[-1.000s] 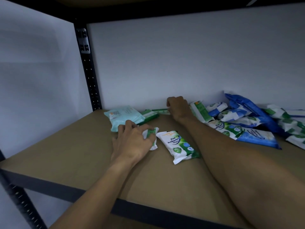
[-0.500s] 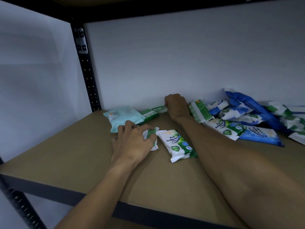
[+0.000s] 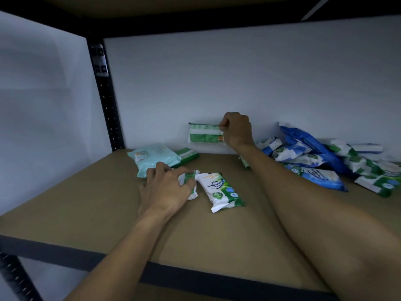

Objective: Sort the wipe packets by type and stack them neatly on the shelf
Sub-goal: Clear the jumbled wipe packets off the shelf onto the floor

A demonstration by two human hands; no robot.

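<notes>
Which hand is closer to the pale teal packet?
Left. The left hand sits just in front of the pale teal packet; the right hand holds a green packet farther right.

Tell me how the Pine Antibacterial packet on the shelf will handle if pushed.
The Pine Antibacterial packet lies flat, so it should slide, not roll. Its crimped film ends suggest a soft pack that probably flexes when lifted.
</notes>
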